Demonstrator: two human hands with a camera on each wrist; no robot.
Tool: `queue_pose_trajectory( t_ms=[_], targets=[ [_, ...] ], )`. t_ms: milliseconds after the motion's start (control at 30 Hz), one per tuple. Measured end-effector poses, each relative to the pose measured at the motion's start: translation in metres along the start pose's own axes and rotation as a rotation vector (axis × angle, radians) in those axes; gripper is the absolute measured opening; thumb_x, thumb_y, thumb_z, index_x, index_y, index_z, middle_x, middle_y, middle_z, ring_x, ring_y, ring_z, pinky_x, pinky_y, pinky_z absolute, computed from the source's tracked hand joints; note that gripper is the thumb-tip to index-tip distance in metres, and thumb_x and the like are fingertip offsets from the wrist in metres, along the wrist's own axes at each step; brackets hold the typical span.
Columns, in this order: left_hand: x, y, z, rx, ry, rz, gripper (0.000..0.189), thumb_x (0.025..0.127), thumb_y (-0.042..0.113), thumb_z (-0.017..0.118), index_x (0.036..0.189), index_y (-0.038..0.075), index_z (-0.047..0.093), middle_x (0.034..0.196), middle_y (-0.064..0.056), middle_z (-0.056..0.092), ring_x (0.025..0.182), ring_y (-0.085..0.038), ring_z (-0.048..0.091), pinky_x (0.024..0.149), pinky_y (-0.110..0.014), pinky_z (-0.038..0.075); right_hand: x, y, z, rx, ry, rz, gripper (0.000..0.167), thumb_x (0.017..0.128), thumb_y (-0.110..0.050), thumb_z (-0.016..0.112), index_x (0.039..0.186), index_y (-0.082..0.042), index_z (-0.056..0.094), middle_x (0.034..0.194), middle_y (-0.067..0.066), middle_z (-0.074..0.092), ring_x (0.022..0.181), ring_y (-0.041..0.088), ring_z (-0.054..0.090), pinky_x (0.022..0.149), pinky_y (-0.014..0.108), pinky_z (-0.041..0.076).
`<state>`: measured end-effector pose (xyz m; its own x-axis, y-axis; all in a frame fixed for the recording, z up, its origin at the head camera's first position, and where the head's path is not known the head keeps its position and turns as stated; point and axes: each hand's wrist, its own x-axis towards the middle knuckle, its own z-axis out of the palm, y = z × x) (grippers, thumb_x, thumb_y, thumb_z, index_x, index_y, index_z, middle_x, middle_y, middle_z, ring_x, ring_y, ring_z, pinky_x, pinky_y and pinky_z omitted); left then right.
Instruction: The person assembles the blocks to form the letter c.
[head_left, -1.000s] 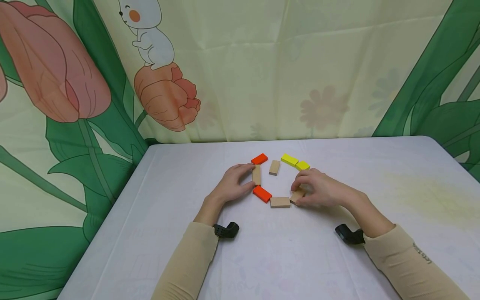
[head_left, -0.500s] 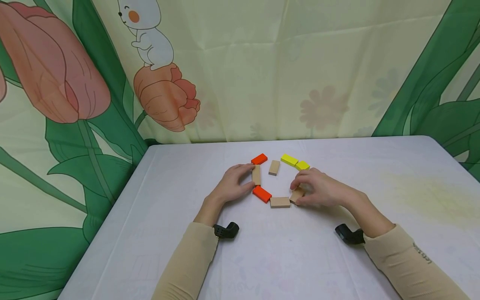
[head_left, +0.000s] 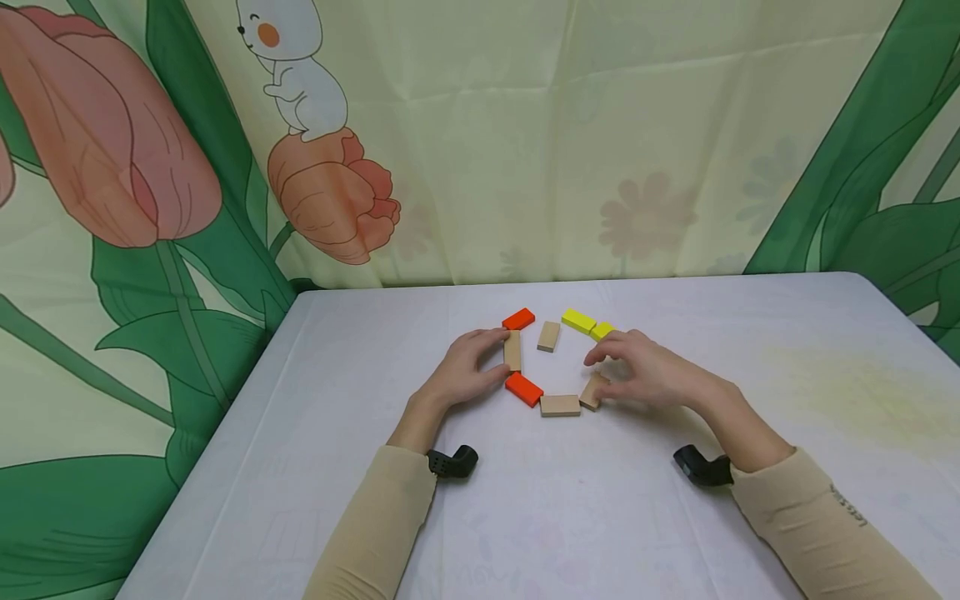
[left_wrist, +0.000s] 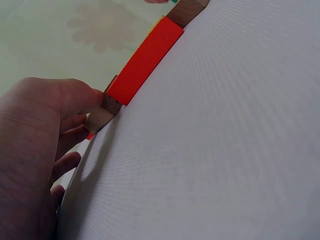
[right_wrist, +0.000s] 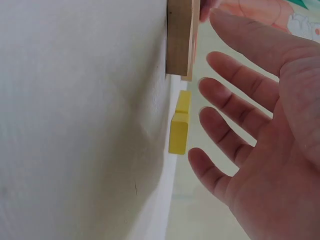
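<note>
The printed curtain (head_left: 480,150) hangs along the far side, showing green leaves, orange tulips and a white animal; before it spreads the white-covered table (head_left: 540,517), with a yellowish patch on its right; my beige sleeves (head_left: 367,525) come in from the near edge, left and right; my right hand (head_left: 647,368) stands partly in the way, covering some of the right yellow block (head_left: 602,330) from above.

That hand is spread wide and holds nothing, its thumb just beside the right plain block (head_left: 591,389); my left hand (head_left: 467,367) is narrower, pinching the left plain block (head_left: 513,350), thumb at the near end, a finger at the far end.

The left plain block is pale wood and runs near to far, between the far red block (head_left: 518,318) and the near red block (head_left: 523,389); the right plain block lies aslant, its near end by the near plain block (head_left: 560,406); the left yellow block (head_left: 578,320) meets its twin at the far right; the inner plain block (head_left: 549,335) lies apart within the curve.
</note>
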<state>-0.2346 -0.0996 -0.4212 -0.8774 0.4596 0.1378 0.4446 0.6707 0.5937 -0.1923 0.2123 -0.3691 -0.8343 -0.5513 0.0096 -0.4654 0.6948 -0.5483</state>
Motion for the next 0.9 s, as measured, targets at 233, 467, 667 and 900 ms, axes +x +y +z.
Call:
queue_pose_trajectory(
  t_ms=[233,467,667,900],
  targets=[
    [0.000,0.001,0.000,-0.005,0.002,-0.007,0.057,0.094,0.029,0.065,0.148,0.015,0.053,0.148,-0.001,0.052,0.140,-0.024,0.039,0.116,-0.044,0.030,0.000,0.007,-0.005,0.009,0.072,0.033,0.034,0.090,-0.020,0.076,0.121,-0.006,0.068,0.119,0.008,0.061,0.113,0.033,0.049,0.094,0.050,0.044],
    [0.000,0.000,0.000,-0.001,-0.002,-0.008,0.057,0.094,0.029,0.065,0.148,0.015,0.053,0.149,-0.001,0.051,0.140,-0.025,0.038,0.116,-0.044,0.029,0.002,0.012,-0.010,0.007,0.135,0.002,0.032,0.091,-0.012,0.075,0.120,-0.001,0.067,0.121,0.013,0.063,0.111,0.038,0.052,0.094,0.053,0.043],
    [0.001,-0.001,0.000,0.000,-0.003,-0.004,0.057,0.094,0.029,0.065,0.148,0.015,0.052,0.149,-0.001,0.051,0.141,-0.024,0.038,0.116,-0.044,0.029,0.006,0.016,-0.013,0.022,0.129,0.075,0.036,0.092,-0.012,0.073,0.125,-0.001,0.065,0.124,0.015,0.060,0.115,0.038,0.049,0.096,0.056,0.044],
    [0.002,-0.002,0.001,0.003,-0.006,-0.014,0.057,0.095,0.029,0.065,0.149,0.016,0.052,0.149,0.000,0.051,0.141,-0.024,0.037,0.116,-0.044,0.028,0.015,0.024,-0.017,0.033,0.142,0.089,0.036,0.093,-0.009,0.071,0.127,0.000,0.064,0.127,0.017,0.059,0.115,0.039,0.051,0.098,0.056,0.045]
  ],
)
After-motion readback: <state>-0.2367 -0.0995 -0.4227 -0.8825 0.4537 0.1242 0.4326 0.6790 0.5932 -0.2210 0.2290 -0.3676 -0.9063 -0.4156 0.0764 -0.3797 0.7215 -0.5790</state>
